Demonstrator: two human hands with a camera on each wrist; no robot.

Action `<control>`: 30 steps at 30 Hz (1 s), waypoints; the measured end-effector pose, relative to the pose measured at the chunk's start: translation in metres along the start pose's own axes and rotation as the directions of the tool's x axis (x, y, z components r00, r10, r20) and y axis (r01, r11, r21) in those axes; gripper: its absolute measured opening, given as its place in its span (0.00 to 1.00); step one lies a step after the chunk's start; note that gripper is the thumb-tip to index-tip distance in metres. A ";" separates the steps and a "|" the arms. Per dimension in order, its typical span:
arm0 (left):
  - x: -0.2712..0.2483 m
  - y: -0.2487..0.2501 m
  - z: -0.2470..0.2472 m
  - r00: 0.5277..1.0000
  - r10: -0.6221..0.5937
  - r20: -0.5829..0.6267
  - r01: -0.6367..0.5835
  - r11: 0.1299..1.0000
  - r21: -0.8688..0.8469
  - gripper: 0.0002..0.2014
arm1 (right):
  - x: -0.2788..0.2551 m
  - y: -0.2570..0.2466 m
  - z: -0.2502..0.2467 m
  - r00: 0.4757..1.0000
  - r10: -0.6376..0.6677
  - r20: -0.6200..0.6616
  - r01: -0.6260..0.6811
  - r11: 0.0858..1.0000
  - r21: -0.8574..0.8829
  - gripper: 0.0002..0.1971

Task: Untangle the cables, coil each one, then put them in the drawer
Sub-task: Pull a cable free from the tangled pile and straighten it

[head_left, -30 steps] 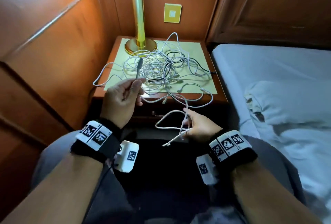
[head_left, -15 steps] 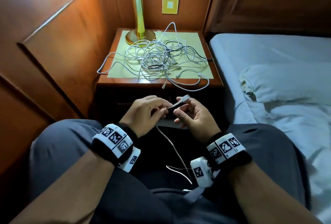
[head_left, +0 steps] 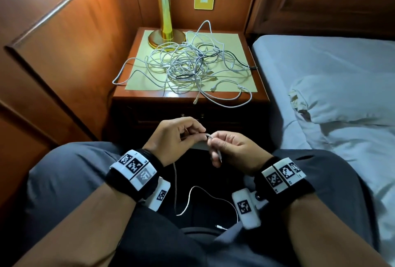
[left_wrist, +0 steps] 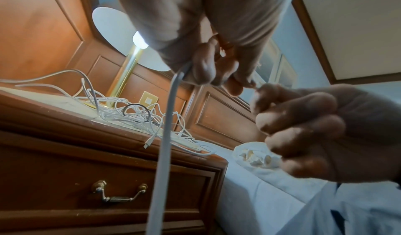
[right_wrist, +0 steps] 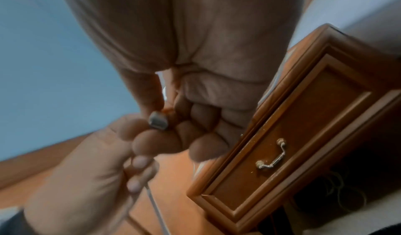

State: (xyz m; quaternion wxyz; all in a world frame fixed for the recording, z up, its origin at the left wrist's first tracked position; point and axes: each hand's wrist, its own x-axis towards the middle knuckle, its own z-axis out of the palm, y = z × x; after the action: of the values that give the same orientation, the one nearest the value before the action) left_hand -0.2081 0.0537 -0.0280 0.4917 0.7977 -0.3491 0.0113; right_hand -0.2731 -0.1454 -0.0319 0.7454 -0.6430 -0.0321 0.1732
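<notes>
Both hands over the lap, fingertips meeting. Left hand and right hand each pinch one white cable near its plug end; the rest hangs down between the knees. Tangled cables sit on the nightstand; drawer closed.

White cables, gold lamp, perhaps grey trousers

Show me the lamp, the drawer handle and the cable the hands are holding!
lamp (head_left: pixel 165 10), head view, on its gold stem.
drawer handle (left_wrist: pixel 118 199), left wrist view, on the middle of the brass bail.
cable (left_wrist: pixel 166 135), left wrist view, on the white stretch hanging below the left hand.
</notes>
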 end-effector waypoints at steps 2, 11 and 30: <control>0.002 -0.008 -0.005 0.996 -0.086 0.001 0.086 0.996 -0.015 0.04 | 0.004 -0.007 -0.007 0.993 -0.034 -0.114 0.061 0.969 0.240 0.06; 0.014 -0.044 -0.031 0.940 -0.273 -0.206 0.300 0.947 0.114 0.04 | 0.004 -0.022 -0.079 0.736 0.032 -0.676 0.341 0.845 0.411 0.14; 0.004 -0.021 0.013 0.984 -0.157 0.079 0.155 0.987 0.033 0.05 | 0.010 0.008 0.001 0.967 -0.094 -0.237 0.035 0.970 -0.243 0.13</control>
State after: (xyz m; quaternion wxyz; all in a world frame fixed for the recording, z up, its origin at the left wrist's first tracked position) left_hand -0.1977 0.0468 -0.0498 0.4659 0.8288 -0.3049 -0.0551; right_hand -0.2654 -0.1407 -0.0414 0.6670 -0.7422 0.0195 0.0621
